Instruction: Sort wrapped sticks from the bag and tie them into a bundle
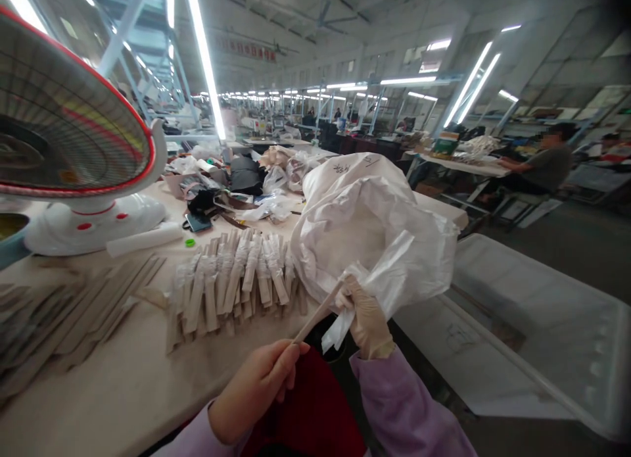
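Between my hands runs a thin beige strip (pixel 316 314), slanting up to the right. My bare left hand (pixel 259 384) pinches its lower end. My right hand (pixel 365 322), in a pale glove, is closed round the upper end together with a piece of clear plastic film (pixel 340 331). The film sticks out above and below the right fist. Just behind that hand stands a white woven sack (pixel 323 210) with its mouth open towards me. Left of the sack lies a row of similar strips (pixel 239 279), their upper parts wrapped in clear film.
Loose beige strips (pixel 98 312) lie on the table (pixel 148 384) at left, below a red-rimmed fan (pixel 73 121). A white roll (pixel 142 239), a green ring (pixel 190 242) and piled bags lie behind. White bins (pixel 537 325) stand at right. Another person (pixel 542 161) sits beyond.
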### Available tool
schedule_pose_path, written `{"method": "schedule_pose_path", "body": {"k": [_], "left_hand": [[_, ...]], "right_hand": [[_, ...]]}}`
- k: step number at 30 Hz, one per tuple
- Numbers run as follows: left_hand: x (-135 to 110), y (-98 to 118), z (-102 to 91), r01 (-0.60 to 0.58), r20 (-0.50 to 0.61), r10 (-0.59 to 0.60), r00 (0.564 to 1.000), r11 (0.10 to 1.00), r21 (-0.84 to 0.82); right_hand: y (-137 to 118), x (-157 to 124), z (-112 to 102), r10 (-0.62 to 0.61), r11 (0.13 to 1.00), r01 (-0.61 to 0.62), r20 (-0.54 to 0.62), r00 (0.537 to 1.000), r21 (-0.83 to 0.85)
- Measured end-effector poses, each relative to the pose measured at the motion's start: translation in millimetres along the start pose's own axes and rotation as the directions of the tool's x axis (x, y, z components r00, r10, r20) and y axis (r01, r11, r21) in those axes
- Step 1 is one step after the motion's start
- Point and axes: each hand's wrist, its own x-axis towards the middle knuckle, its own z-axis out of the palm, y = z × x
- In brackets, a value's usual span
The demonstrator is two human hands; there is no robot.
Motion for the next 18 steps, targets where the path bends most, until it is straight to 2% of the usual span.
{"method": "schedule_pose_path", "body": {"k": [4,8,12,18], "left_hand": [[8.6,-5.2,8.1,0.047,0.033,-0.046,0.998,0.999,-0.022],[5.8,-9.9,7.4,0.108,0.101,-0.097,0.99,0.987,-0.117],[-1.1,-4.8,5.8,0.127,0.132,-0.107,0.985,0.979,-0.156],[2.1,1.8,11.4,0.058,0.054,-0.053,0.997,0.993,-0.1]], "right_hand": [[-1.8,-5.4,1.5,-0.096,0.995,0.095,-0.039,0.995,-0.038],[-6.6,-5.4,-2.8,-0.182,0.981,0.179,-0.034,0.983,-0.074],[-11.1,-2.6,-2.1,-0.136,0.99,0.135,-0.03,0.99,-0.046],[-17.0,-2.1,7.4,-0.053,0.997,0.054,-0.022,0.998,0.055]]}}
